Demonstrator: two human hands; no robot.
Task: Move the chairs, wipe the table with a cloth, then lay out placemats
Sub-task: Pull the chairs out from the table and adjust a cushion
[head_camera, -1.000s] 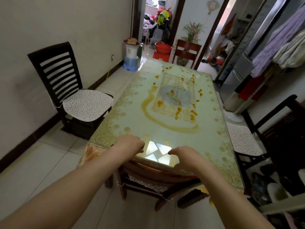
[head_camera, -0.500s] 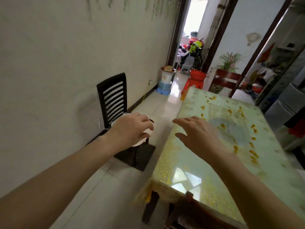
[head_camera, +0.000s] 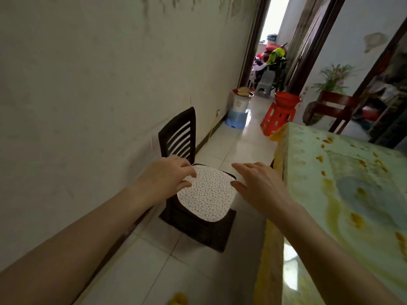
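**Chairs stage under way; wiping and placemats not yet begun**

The person is reaching forward with both arms toward the dark chair [head_camera: 178,137], which is standing with its slatted back against the wall [head_camera: 88,84], a strip of tiled floor [head_camera: 154,271] separating it from the worktop [head_camera: 352,194]. The left hand [head_camera: 169,175] is hovering in front of the chair's spotted cushion [head_camera: 207,194] with its fingers loosely bent and holding nothing. Whether it is touching the cushion cannot be told. The right hand [head_camera: 257,186] is hanging beside the worktop's edge, fingers spread apart and empty.

Judging by this, the task is sitting in its first stage. This chair is looking already clear of the worktop, or is about to be shifted further. A reddish chair [head_camera: 334,106] is standing close to the worktop's far end and probably needs moving too. The worktop is showing orange blotches across its glossy cover; whether they are pattern or spill is unclear. No cloth and no placemats are showing anywhere, so wiping and laying out are both waiting to be done.
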